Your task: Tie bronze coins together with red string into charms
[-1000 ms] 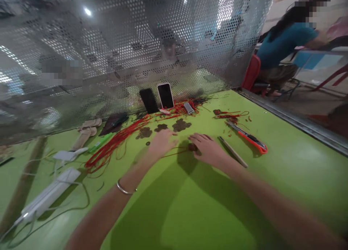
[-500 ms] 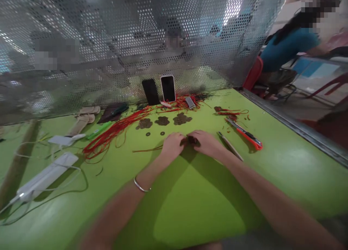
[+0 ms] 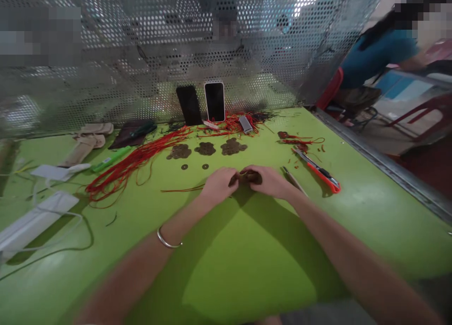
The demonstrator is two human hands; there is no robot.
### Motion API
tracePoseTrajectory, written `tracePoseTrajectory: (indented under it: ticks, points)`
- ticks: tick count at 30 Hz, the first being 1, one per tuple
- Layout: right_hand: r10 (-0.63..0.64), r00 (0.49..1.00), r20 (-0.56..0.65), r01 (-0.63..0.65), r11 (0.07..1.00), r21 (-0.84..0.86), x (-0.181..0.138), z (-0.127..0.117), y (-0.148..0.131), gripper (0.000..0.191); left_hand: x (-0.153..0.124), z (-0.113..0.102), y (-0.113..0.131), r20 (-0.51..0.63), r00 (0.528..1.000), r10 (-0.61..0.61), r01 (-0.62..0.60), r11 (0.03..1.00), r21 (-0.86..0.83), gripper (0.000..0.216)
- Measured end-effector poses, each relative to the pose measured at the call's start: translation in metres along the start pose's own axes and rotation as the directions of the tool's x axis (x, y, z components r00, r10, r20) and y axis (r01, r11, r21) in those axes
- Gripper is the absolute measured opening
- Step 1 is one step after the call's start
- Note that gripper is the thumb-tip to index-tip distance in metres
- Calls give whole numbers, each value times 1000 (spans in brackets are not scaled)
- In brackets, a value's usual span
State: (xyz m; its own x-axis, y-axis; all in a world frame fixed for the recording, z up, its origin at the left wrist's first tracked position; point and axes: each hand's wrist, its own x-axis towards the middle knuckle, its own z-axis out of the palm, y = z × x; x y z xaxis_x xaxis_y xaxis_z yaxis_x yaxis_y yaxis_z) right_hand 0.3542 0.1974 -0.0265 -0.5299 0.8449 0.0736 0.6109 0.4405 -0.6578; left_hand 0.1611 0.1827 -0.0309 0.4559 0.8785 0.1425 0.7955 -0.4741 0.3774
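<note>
My left hand and my right hand meet above the green table, fingertips nearly touching. Between them is a small cluster of brown holed coins, partly hidden by the curled fingers. A thin red cord runs out to the left from behind my left hand. Beyond the hands lie three flat groups of similar coins: a left one, a middle one and a right one. Two single coins, one left of the other, lie in front of them.
An orange utility knife and a pen-like tool lie at right. Long red cords spread at left, near a white power strip. Two phones, black and white-framed, lean on the perforated metal screen. A person sits beyond.
The camera view has shifted, so the table things appear slightly further left and higher. My hands stay together, and more of the brown coins shows under my right fingers.
</note>
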Motion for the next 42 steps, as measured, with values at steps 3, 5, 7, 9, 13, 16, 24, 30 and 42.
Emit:
tracePoseTrajectory:
  ticks: [3,5,7,9,13,16,24,30,42]
  points:
    - [22,1000,11,-23,997,70,-1,-2,-3,35,0,0,-1,2,1000,20,-20,1000,-21,14]
    - [28,1000,7,-28,992,121,-1,-3,-3,36,0,0,-1,4,999,43,-43,999,-23,17]
    - [25,1000,5,-26,985,173,-2,-4,-3,36,0,-2,0,34,995,89,-89,996,3,21]
    - [8,1000,5,-9,972,234,-2,-4,-4,36,1,-5,1,99,984,145,-149,988,36,24]
    - [-36,999,15,29,950,312,-4,-6,-5,34,3,-13,5,198,963,182,-196,979,57,27]
    - [-45,998,39,30,950,311,-5,-9,-7,33,3,-21,7,234,967,105,-113,993,23,31]
    - [-59,979,194,-3,952,307,-5,-16,-6,27,-1,-32,8,342,938,60,-23,993,-112,34]
    - [-8,977,214,-36,979,200,-5,-18,-10,26,-3,-26,7,307,944,121,-85,988,-126,35]
    - [12,965,262,-11,1000,-6,-7,-28,6,27,-60,-44,-24,248,962,-114,135,988,-71,35]
